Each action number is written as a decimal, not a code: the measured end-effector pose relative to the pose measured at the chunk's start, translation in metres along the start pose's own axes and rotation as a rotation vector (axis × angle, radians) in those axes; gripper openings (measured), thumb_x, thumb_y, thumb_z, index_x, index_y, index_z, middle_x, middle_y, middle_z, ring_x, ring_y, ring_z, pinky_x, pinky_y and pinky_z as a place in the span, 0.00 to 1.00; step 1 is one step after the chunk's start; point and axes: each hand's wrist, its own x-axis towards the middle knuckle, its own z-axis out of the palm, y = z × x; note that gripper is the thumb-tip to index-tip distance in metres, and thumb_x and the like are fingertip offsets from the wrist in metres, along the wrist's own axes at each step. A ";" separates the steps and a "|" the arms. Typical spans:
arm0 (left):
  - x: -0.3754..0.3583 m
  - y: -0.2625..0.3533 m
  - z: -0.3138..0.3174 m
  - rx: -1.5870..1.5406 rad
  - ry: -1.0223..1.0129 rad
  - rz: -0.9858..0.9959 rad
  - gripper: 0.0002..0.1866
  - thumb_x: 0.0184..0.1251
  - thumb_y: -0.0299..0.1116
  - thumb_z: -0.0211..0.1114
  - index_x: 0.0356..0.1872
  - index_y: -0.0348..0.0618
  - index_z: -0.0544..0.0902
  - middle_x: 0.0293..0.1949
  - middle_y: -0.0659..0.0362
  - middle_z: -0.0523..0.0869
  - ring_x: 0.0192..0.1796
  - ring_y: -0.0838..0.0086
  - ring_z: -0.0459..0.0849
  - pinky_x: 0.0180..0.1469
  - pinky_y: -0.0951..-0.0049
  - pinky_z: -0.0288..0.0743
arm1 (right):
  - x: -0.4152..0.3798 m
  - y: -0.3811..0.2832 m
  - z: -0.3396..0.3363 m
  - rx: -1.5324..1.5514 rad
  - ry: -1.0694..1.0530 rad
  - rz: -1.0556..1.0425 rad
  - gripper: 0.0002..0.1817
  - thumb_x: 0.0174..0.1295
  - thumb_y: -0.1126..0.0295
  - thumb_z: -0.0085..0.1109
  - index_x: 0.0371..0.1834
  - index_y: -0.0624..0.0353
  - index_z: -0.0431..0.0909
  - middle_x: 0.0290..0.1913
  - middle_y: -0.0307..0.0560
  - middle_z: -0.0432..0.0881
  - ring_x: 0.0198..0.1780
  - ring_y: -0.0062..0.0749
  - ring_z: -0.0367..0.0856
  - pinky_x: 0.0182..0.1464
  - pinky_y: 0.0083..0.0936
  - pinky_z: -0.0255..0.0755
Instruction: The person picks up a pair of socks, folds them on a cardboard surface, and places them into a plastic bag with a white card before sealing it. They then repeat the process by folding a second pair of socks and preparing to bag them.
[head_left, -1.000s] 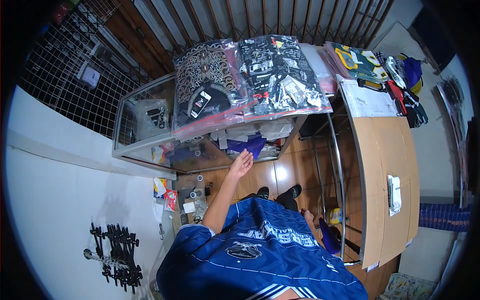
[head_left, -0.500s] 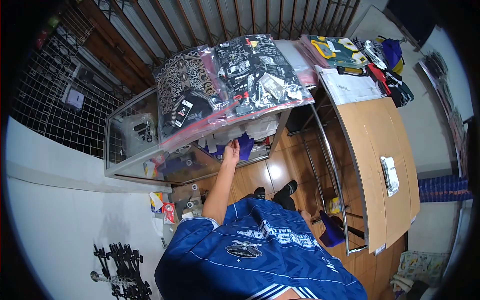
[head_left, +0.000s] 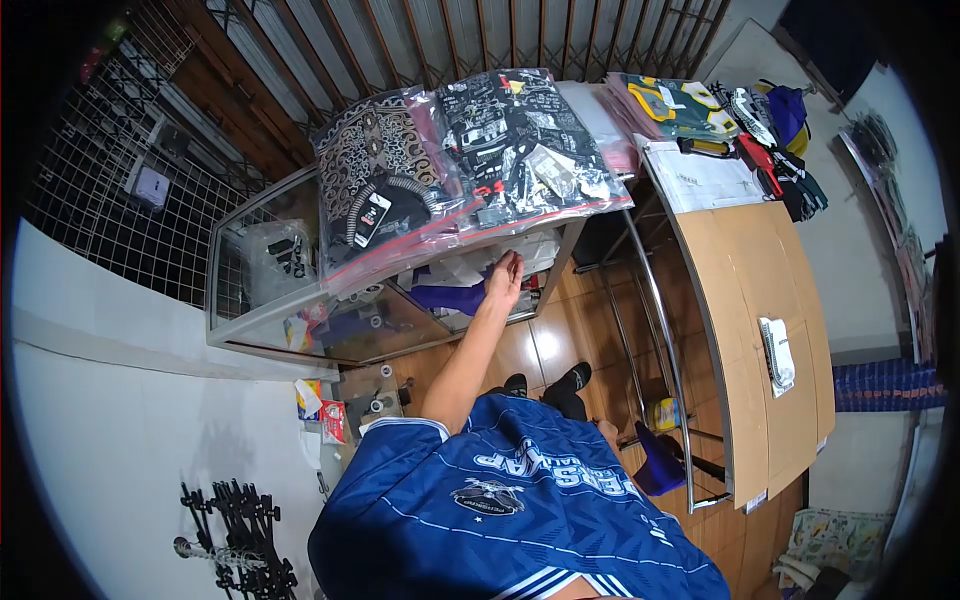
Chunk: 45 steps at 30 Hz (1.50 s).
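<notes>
At the glass case (head_left: pixel 262 316), the left hand (head_left: pixel 503 282) is hovering beside purple cloth (head_left: pixel 447 297) lying inside, fingers (head_left: pixel 512 263) half-curled, any hold unclear. Well apart from the case, the right hand (head_left: pixel 608 432) is hiding its grip

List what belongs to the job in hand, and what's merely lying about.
Seemingly in the job: left hand; rectangular silver-framed glass display case before it; crumpled purple cloth inside.

Lying about, seemingly: black printed garment in clear plastic; white oblong item on flat brown cardboard.
</notes>
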 end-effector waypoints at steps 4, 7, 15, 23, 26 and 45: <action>-0.012 -0.010 -0.006 0.115 -0.008 0.062 0.09 0.72 0.28 0.73 0.49 0.38 0.87 0.52 0.54 0.91 0.56 0.68 0.91 0.60 0.70 0.90 | 0.003 0.006 0.005 -0.026 0.004 -0.005 0.15 0.76 0.60 0.62 0.45 0.61 0.89 0.31 0.42 0.90 0.27 0.23 0.84 0.29 0.24 0.75; -0.047 -0.003 -0.007 0.168 0.092 0.154 0.14 0.69 0.30 0.62 0.53 0.40 0.82 0.62 0.53 0.86 0.65 0.63 0.86 0.63 0.63 0.86 | 0.008 0.012 0.011 -0.039 0.006 -0.020 0.15 0.76 0.60 0.61 0.45 0.61 0.89 0.31 0.42 0.90 0.27 0.23 0.84 0.29 0.24 0.75; -0.156 0.048 -0.044 0.351 -0.020 0.301 0.02 0.69 0.30 0.53 0.36 0.49 0.72 0.73 0.44 0.81 0.74 0.51 0.81 0.66 0.47 0.83 | 0.030 -0.023 0.041 0.247 -0.149 -0.112 0.18 0.77 0.56 0.65 0.53 0.62 0.86 0.44 0.54 0.91 0.37 0.34 0.91 0.34 0.29 0.82; -0.207 0.037 -0.057 0.572 -0.281 0.176 0.04 0.66 0.31 0.51 0.30 0.47 0.69 0.70 0.40 0.83 0.71 0.47 0.83 0.64 0.47 0.85 | -0.107 -0.217 0.045 0.414 -0.669 -0.348 0.42 0.78 0.38 0.57 0.80 0.60 0.67 0.68 0.55 0.86 0.59 0.37 0.88 0.53 0.32 0.83; -0.201 0.015 -0.058 0.536 -0.341 0.157 0.04 0.65 0.29 0.51 0.33 0.43 0.73 0.65 0.41 0.86 0.63 0.53 0.87 0.62 0.49 0.87 | -0.114 -0.242 0.034 0.334 -0.638 -0.463 0.45 0.75 0.41 0.65 0.82 0.64 0.64 0.69 0.58 0.85 0.59 0.41 0.89 0.54 0.36 0.84; -0.174 -0.070 0.050 0.768 -0.314 0.028 0.20 0.86 0.43 0.65 0.67 0.40 0.80 0.58 0.48 0.91 0.50 0.65 0.93 0.45 0.68 0.90 | -0.138 -0.190 -0.092 0.607 -0.335 -0.493 0.18 0.81 0.73 0.58 0.69 0.69 0.78 0.56 0.61 0.91 0.43 0.35 0.95 0.41 0.26 0.89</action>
